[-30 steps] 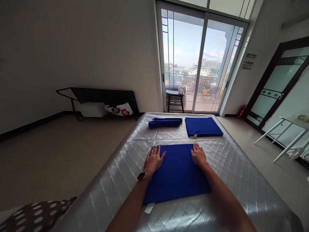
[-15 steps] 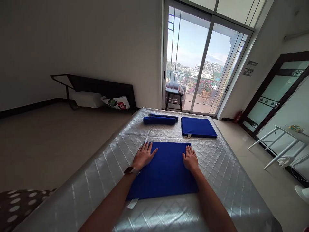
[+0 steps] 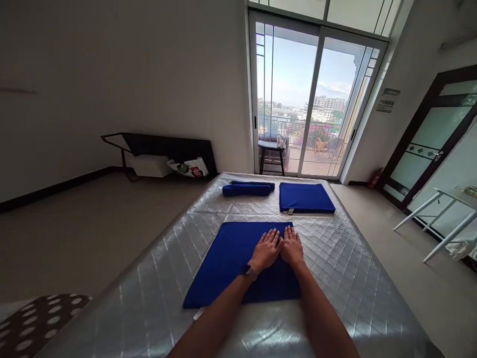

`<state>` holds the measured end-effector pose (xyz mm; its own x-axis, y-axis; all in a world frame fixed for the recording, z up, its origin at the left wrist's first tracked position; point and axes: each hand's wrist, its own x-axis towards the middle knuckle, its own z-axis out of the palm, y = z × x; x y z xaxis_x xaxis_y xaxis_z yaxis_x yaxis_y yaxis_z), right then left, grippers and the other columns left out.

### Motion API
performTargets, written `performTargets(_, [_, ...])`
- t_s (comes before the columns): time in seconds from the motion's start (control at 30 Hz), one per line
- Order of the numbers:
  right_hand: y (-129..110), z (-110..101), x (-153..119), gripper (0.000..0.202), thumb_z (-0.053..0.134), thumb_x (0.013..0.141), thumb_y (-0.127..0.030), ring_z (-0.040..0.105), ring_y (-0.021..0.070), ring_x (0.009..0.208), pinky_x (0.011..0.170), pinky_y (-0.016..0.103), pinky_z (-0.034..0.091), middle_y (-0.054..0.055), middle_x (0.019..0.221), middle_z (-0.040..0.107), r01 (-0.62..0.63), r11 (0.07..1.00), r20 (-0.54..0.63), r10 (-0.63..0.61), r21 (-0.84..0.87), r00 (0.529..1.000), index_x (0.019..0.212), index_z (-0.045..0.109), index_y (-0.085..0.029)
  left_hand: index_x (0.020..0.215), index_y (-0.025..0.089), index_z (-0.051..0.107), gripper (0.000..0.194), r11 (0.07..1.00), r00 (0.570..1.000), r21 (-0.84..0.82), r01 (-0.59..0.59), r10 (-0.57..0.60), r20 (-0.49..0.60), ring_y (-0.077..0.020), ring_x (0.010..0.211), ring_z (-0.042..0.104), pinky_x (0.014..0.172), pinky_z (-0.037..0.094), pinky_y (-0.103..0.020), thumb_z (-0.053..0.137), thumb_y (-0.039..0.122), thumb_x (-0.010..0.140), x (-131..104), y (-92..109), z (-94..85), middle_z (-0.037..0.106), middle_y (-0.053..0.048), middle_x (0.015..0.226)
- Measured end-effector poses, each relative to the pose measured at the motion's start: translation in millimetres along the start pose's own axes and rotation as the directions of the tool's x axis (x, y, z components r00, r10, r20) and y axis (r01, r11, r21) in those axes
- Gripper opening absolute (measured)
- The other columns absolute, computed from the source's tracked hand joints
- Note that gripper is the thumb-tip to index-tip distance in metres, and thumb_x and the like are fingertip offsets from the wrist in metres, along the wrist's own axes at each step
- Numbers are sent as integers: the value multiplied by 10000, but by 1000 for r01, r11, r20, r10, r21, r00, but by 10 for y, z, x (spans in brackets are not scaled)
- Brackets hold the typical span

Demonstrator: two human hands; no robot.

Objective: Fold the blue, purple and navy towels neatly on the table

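A flat blue folded cloth (image 3: 223, 268) lies in front of me on the silver quilted cover (image 3: 156, 293). My left hand (image 3: 266, 247) rests flat on the cloth's right part, fingers stretched out, a watch (image 3: 249, 271) on its wrist. Right beside it, my right hand (image 3: 292, 244) lies flat near the cloth's right edge; the two thumbs meet or nearly meet. Beyond them sit a neatly folded blue cloth stack (image 3: 307, 197) with a small white label and a rolled or narrowly folded blue cloth (image 3: 248, 189). A white tag at the near left corner is partly behind my left forearm.
A brown polka-dot fabric (image 3: 44, 323) is at the lower left. By the left wall stands a black folding frame (image 3: 171, 146) with a white box (image 3: 149, 166) and a printed bag (image 3: 192, 168). Ahead is a sliding glass door (image 3: 286, 89); a white table (image 3: 456, 196) stands at right.
My left hand has slid right across the cloth, from its left edge to beside my right hand. The right hand has stayed near the right edge. The view has shifted slightly.
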<state>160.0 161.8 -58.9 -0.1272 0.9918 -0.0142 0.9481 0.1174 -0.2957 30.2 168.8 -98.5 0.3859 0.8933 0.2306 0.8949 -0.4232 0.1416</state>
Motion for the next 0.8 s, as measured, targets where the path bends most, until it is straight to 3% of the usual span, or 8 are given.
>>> performTargets(0.1, [-8,5,18,627,231,1026,-354,136,187,1541,1230,376,113,141,1639,235,-24,1000,-3,24,12,1000,1573,244,-48,1504,159,437,619,997,997,28,72,-72,0,-256,1482,335,1214,284,-468,232,498,1029,-140,-276,-42,411,-128,1571])
performTargets(0.27, [-20,8,33,630,223,1023,-362,136,171,1540,1231,371,104,121,1642,223,-43,999,-8,43,2,999,1576,234,-60,1517,102,399,718,941,946,105,320,-324,21,-281,1490,314,1209,273,-502,177,562,1011,-575,-1129,-236,360,-166,1589])
performTargets(0.37, [-27,-11,33,629,226,1023,-364,137,163,1539,1230,357,100,114,1640,233,-54,998,-1,54,-20,999,1578,235,-67,1522,89,384,762,907,912,98,410,-411,-17,-289,1484,328,1204,279,-501,135,586,1002,-806,-1471,-298,368,-183,1584])
performTargets(0.43, [-37,-41,30,624,226,1024,-355,133,157,1539,1229,344,95,113,1641,233,-56,998,2,56,-42,998,1576,240,-63,1521,64,377,792,899,902,76,432,-430,-33,-292,1486,322,1208,276,-479,130,602,996,-883,-1538,-310,354,-195,1590])
performTargets(0.57, [-59,-105,-31,614,225,1027,-337,135,162,1539,1229,346,96,115,1639,239,-61,995,9,62,-83,998,1573,249,-58,1522,59,375,809,895,895,32,445,-442,-63,-302,1486,320,1207,280,-486,142,622,989,-886,-1465,-316,351,-205,1590])
performTargets(0.8, [-59,-26,-389,607,226,1034,-348,159,180,1536,1225,366,132,123,1637,246,-63,994,-5,62,-88,998,1574,254,-71,1525,47,360,791,899,898,19,438,-437,-44,-295,1488,318,1214,261,-492,125,589,998,-861,-1412,-320,340,-204,1592])
